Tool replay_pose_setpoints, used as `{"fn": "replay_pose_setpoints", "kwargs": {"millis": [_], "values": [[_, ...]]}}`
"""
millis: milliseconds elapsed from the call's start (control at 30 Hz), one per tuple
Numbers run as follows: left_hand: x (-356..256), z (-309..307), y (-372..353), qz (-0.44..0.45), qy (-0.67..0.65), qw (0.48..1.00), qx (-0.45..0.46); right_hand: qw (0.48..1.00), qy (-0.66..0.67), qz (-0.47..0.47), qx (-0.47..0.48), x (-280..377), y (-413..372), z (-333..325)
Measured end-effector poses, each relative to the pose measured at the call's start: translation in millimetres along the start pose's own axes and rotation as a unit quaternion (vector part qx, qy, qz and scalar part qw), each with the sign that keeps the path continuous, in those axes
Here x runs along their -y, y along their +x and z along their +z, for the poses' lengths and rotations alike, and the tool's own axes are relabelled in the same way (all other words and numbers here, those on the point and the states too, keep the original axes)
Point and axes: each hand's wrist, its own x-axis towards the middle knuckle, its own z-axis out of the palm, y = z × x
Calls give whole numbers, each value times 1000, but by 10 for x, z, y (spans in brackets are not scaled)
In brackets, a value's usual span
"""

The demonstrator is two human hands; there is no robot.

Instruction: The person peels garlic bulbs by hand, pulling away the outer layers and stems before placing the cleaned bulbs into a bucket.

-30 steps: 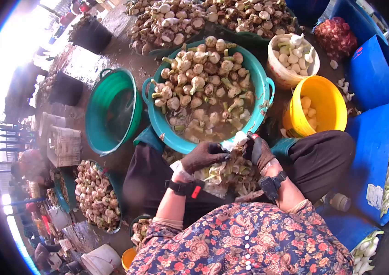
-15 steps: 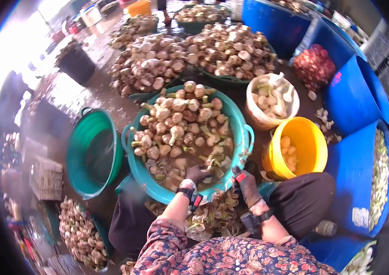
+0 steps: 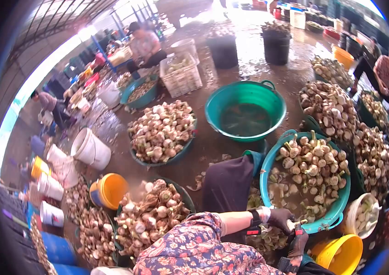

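Observation:
My gloved left hand (image 3: 281, 218) is closed on a garlic bulb (image 3: 291, 224) just outside the rim of the teal tub (image 3: 264, 176). Close below it, my gloved right hand (image 3: 298, 243) is closed too, near the bulb's stem; what it grips is hidden. The tub holds a heap of garlic bulbs (image 3: 313, 169) with stems, and loose skins lie at its near side. Peelings (image 3: 268, 243) are piled below my hands. A yellow bucket (image 3: 350, 256) and a white bucket of peeled garlic (image 3: 364, 213) stand to the right of my hands.
Beyond my knee stands a green tub (image 3: 213, 112) with a little water in it. Heaped garlic tubs (image 3: 162, 133) stand to the left, near a tipped yellow bucket (image 3: 109, 190) and a white bucket (image 3: 91, 149). More garlic piles (image 3: 332, 107) lie at right. Several people sit or bend farther off.
The view has swung to the left. My left hand has come out of the tub with a garlic bulb, and both hands are now together by the rim.

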Motion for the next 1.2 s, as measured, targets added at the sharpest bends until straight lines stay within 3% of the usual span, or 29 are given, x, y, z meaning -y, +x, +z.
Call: {"fn": "replay_pose_setpoints", "kwargs": {"millis": [100, 133, 200, 233, 267, 300, 333, 367, 400, 467, 500, 533, 600, 633, 667, 733, 800, 867, 900, 933, 1000, 1033, 1067, 1100, 1167, 1200], "values": [[174, -143, -158, -69, -271, 958, 67, 988, 117, 5, 97, -77, -56, 76], [190, -147, -199, -34, -336, 939, 67, 978, -77, -180, 72, -198, -39, 80], [257, 7, -185, -22, -358, 934, -9, 962, -117, -239, 55, -248, -57, 149], [276, 92, -170, -14, -367, 929, -46, 991, 30, -110, 64, -207, -104, 203], [157, 189, -216, 5, -399, 911, -108, 987, 119, -15, 107, -249, -37, 172], [318, 361, -78, 74, -345, 920, -170, 964, 212, 90, 130, -276, 18, 153], [284, 351, -115, 60, -268, 951, -138, 928, 289, 193, 134, -304, 76, 131], [195, 367, -188, 43, -190, 975, -104, 928, 294, 169, 152, -297, 43, 187], [89, 355, -268, 40, -216, 966, -134, 927, 301, 145, 170, -291, 6, 243], [89, 325, -292, 81, -73, 961, -254, 922, 318, 89, 200, -228, -58, 292], [81, 298, -324, 100, 0, 945, -310, 973, 35, -18, 227, -158, -65, 252], [-165, 153, -515, 65, 12, 965, -255, 930, -254, -120, 235, -63, -67, 180], [-132, 134, -484, 5, 97, 986, -138, 879, -390, -139, 234, -25, -51, 166], [-102, 123, -463, -24, 140, 987, -76, 937, -251, -61, 236, -67, -47, 164], [21, 220, -428, 14, 138, 980, -144, 968, -103, 17, 229, -119, -34, 160], [47, 284, -447, -13, 60, 979, -192, 967, 70, 130, 207, -202, 54, 96], [72, 316, -412, -62, -5, 979, -196, 955, 117, 198, 187, -275, 173, -57], [233, 382, -310, -134, -189, 954, -191, 974, -69, -59, 209, -147, 60, 10], [428, 435, -214, -148, -254, 933, -206, 945, -161, -187, 212, -36, -17, 102], [481, 399, -223, -136, -331, 919, -166, 974, 1, -68, 216, 143, -218, 176], [521, 371, -300, 9, -371, 924, -96, 961, 131, -76, 231, 298, -405, 249], [527, 365, -327, 108, -183, 969, -124, 948, 197, -81, 238, 317, -444, 251], [532, 360, -354, 192, 11, 963, -190, 943, 196, -95, 253, 290, -420, 193], [531, 374, -374, 195, 39, 956, -218, 940, 182, -109, 266, 278, -407, 162], [536, 387, -368, 184, -12, 958, -218, 960, 106, -126, 226, 200, -295, 124], [528, 371, -387, 149, -54, 969, -188, 965, -21, -183, 188, 196, -345, 114]]}}
